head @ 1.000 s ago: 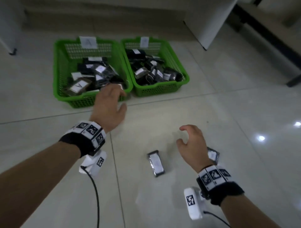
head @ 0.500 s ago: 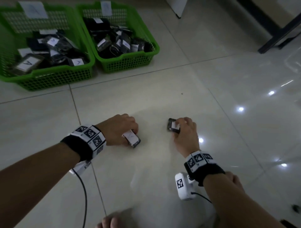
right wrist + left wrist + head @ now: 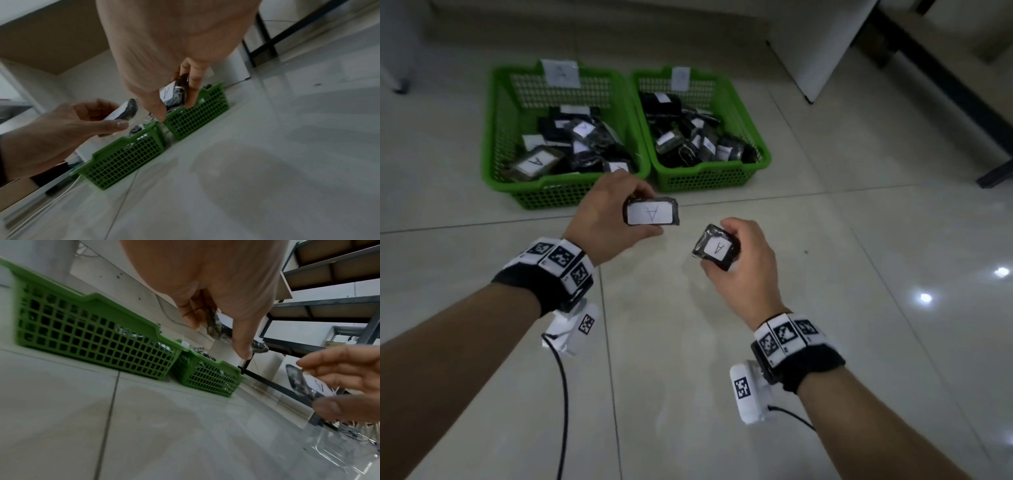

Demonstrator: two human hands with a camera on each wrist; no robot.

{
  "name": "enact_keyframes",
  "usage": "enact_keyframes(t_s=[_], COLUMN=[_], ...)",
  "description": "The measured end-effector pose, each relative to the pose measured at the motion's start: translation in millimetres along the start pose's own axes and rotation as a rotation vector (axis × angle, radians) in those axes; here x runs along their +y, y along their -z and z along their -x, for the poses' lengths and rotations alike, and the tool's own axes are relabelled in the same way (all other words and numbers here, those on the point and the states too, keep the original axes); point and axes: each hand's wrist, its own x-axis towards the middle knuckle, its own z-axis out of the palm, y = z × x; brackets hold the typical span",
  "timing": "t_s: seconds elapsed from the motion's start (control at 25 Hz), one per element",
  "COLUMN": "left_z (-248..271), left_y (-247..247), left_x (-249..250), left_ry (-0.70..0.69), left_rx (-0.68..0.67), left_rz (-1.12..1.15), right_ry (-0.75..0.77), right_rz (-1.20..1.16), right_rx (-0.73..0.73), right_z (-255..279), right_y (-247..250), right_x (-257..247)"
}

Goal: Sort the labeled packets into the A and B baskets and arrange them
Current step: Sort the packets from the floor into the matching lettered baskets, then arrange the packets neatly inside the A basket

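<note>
Both hands (image 3: pixel 606 219) raised, packets (image 3: pixel 651 214) pinched.

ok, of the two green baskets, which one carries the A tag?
The left green mesh basket: its rear paper tag shows an A. The right green basket's tag is unreadable.

Both hands up off the floor since half a second ago. Left hand (image 3: pixel 607 219) now holds its packet (image 3: pixel 651 215) in the air, white label with "A" facing the camera; it was pinned on the tiles before. Right hand (image 3: pixel 743 263) likewise lifted its smaller packet (image 3: pixel 716 250), "A" label showing. Floor spot where they lay is bare. Head view tilted up, both baskets fully visible again.
</note>
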Motion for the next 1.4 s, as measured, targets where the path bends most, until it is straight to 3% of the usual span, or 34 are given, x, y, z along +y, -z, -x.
enact_keyframes(t_s=[0.12,0.4,0.8,0.92,1.08,1.28,1.4], left_z=[-2,-26,-40,-34,-39,-42,-63], left_y=[22,71,74,69,74,82,110], left_x=[-17,-90,-150,-152,-154,-153,-145], left_ry=[0.053,0.340,0.457,0.421,0.419,0.442,0.534], left_rx=[0.079,0.225,0.226,0.223,0.180,0.005,-0.178], left_rz=[-0.034,-0.122,-0.124,-0.103,-0.103,-0.124,-0.118], right_ry=[0.116,0.134,0.267,0.287,0.441,0.587,0.503], right_rz=[0.011,0.206,0.285,0.387,0.607,0.582,0.458], right_rx=[-0.017,-0.200,-0.470,-0.659,-0.930,-0.930,-0.893], right_z=[-28,-104,-186,-208,-245,-279,-291], right_y=[-14,-62,-146,-144,-126,-127,-148], right_x=[-30,-83,-108,-112,-139,-149,-131])
